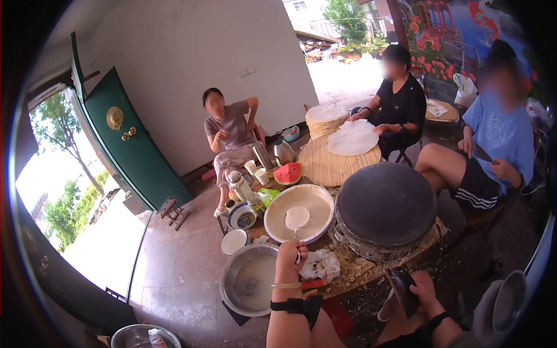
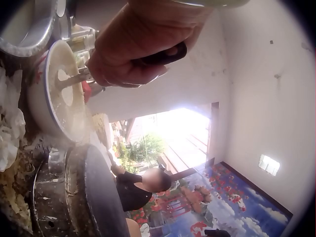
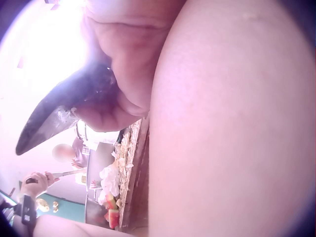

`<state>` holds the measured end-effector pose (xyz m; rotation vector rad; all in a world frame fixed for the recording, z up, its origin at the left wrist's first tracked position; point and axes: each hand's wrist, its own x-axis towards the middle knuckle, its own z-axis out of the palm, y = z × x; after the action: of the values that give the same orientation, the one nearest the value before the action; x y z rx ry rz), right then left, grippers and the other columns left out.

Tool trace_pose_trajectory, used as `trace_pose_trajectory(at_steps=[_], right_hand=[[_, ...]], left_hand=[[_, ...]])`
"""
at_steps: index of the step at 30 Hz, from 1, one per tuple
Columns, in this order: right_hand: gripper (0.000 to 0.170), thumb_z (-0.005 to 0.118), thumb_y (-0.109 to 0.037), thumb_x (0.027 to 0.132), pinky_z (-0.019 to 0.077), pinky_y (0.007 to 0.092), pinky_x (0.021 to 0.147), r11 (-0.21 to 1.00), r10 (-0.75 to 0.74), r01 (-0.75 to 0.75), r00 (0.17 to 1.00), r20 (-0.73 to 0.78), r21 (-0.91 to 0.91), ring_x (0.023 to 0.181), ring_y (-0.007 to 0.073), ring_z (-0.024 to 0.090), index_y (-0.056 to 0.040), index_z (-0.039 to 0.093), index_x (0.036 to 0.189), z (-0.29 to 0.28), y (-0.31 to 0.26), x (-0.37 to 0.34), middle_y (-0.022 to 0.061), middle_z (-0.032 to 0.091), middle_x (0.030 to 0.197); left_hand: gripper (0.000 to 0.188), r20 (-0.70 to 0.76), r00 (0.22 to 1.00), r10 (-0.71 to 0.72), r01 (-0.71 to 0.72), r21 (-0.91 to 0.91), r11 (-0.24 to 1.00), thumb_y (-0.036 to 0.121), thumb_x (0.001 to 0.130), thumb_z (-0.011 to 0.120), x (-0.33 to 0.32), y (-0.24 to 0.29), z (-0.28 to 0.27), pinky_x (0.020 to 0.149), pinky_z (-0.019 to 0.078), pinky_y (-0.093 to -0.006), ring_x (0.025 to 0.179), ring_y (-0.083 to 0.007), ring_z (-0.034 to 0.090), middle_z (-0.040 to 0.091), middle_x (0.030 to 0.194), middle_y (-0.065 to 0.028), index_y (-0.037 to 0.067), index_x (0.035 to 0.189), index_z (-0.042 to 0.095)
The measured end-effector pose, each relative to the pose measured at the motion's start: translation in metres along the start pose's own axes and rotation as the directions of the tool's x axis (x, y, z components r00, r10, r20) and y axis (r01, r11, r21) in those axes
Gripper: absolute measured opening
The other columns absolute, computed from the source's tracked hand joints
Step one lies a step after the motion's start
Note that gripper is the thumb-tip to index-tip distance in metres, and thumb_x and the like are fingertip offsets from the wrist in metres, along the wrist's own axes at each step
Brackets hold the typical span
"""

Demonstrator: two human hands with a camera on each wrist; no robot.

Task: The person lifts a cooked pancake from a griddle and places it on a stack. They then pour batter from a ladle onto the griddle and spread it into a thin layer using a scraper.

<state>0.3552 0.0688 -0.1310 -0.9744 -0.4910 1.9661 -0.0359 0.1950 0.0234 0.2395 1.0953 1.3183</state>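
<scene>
My left hand (image 1: 289, 255) grips the handle of a ladle (image 1: 296, 218). Its round bowl, coated in pale batter, is over the batter in a wide enamel basin (image 1: 270, 228). In the left wrist view the fingers curl round the ladle's dark handle end (image 2: 170, 55). My right hand (image 1: 426, 290) holds a dark, flat scraper-like blade (image 1: 401, 292) near my knee, just below the low table's edge. To the right of the basin stands a round black griddle (image 1: 386, 203) with a bare top.
A steel basin of cloudy liquid (image 1: 227, 285) stands left of my arm. White cloth (image 1: 322, 265), crumbs and watermelon rind lie by the griddle. Behind are cut watermelon (image 1: 288, 173), flasks and cups. Three people sit around; one handles a thin pancake (image 1: 351, 139) on a slatted mat (image 1: 325, 169).
</scene>
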Motion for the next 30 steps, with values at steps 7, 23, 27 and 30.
trace_pose_trajectory(at_steps=[7,23,27,30], right_hand=[[0.033,0.058,-0.025,0.082,0.0514,0.0300,0.066,1.000,0.011,-0.011,1.000,0.002,-0.009,0.073,0.0194,0.062,-0.0013,0.053,0.105,0.000,-0.002,-0.002,0.0092,0.061,0.088],[0.034,0.051,-0.031,0.088,0.0502,0.0289,0.067,1.000,0.009,-0.008,0.999,0.032,-0.014,0.075,0.0161,0.060,-0.0019,0.053,0.106,0.001,-0.002,-0.001,0.0064,0.061,0.089],[0.036,0.052,-0.033,0.087,0.0498,0.0284,0.068,0.999,0.023,-0.022,1.000,0.021,-0.034,0.076,0.0157,0.060,-0.0021,0.054,0.106,-0.003,-0.001,0.000,0.0066,0.062,0.090],[0.039,0.053,-0.034,0.086,0.0499,0.0288,0.070,0.998,0.026,-0.028,0.999,-0.032,-0.048,0.077,0.0162,0.060,-0.0019,0.053,0.108,-0.002,-0.001,-0.003,0.0070,0.062,0.091]], left_hand=[[0.002,-0.013,1.000,0.000,0.000,0.007,1.000,-0.003,0.074,0.042,-0.001,-0.001,0.002,0.035,0.0334,-0.0185,0.045,-0.0088,0.041,0.042,0.061,-0.0031,-0.002,0.073,0.043],[0.003,0.002,1.000,0.012,-0.012,0.002,1.000,-0.002,0.074,0.042,-0.002,-0.001,0.002,0.036,0.0329,-0.0168,0.045,-0.0072,0.039,0.044,0.065,-0.0052,-0.003,0.077,0.042],[0.004,-0.004,1.000,0.022,-0.022,0.016,1.000,-0.002,0.074,0.042,-0.003,-0.001,0.003,0.036,0.0331,-0.0169,0.045,-0.0074,0.040,0.045,0.065,-0.0049,-0.004,0.077,0.043],[0.004,0.003,1.000,-0.004,0.004,0.014,1.000,-0.002,0.074,0.042,0.001,-0.001,-0.001,0.036,0.0335,-0.0171,0.045,-0.0074,0.041,0.046,0.065,-0.0048,-0.003,0.078,0.043]])
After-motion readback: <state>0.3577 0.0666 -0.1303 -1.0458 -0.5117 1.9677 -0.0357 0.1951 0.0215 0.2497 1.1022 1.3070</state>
